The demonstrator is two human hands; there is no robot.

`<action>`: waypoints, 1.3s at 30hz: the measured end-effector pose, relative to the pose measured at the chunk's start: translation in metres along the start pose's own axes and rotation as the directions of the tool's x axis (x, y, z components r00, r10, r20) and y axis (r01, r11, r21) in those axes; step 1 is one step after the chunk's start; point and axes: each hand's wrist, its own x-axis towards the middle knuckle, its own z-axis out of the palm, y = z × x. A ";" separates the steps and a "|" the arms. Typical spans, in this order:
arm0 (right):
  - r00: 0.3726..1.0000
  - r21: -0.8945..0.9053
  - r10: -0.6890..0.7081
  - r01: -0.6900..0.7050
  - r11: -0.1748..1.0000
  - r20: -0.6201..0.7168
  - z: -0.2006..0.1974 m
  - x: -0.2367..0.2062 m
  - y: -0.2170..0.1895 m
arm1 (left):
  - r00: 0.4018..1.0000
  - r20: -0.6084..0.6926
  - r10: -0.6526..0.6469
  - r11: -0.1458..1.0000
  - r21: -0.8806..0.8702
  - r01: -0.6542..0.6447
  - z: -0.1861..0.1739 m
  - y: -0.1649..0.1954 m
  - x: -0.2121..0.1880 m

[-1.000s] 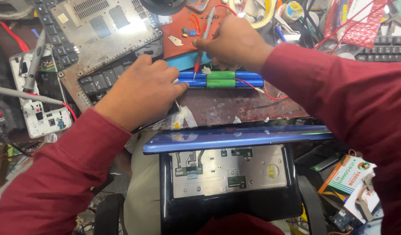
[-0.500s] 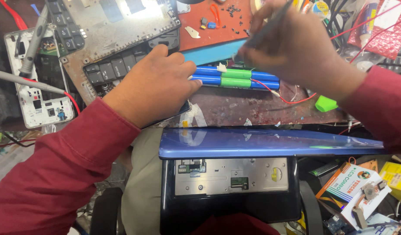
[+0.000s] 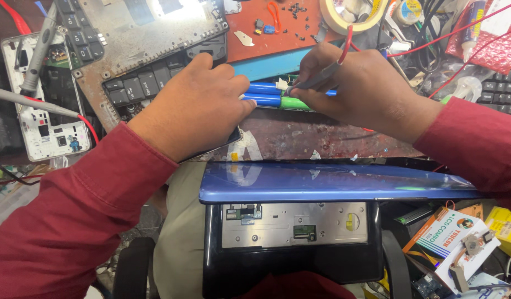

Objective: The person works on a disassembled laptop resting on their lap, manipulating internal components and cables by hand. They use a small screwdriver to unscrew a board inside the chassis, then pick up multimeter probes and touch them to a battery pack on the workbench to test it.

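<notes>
Here left hand steadies battery pack; right hand grips probe.

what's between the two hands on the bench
In the head view, the blue cells of a battery pack span the gap: the left hand presses on one end, and the right hand holds a probe to a small white piece on the pack.

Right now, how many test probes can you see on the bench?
2: one grey probe held in the right hand against the battery pack, one grey probe lying at the left. Others may be hidden by clutter.
</notes>
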 end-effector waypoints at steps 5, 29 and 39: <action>0.999 0.031 0.027 -0.028 0.999 0.023 0.000 0.000 -0.001 | 0.998 0.057 -0.005 1.000 0.005 0.004 0.000 0.000 0.002; 0.950 -0.118 -0.288 0.302 0.946 0.116 0.001 0.008 -0.001 | 1.000 0.025 0.004 1.000 -0.028 -0.003 0.001 0.001 0.001; 0.951 -0.194 -0.297 0.308 0.931 0.083 0.004 0.000 -0.006 | 1.000 0.024 -0.003 1.000 -0.015 0.003 -0.002 0.006 -0.003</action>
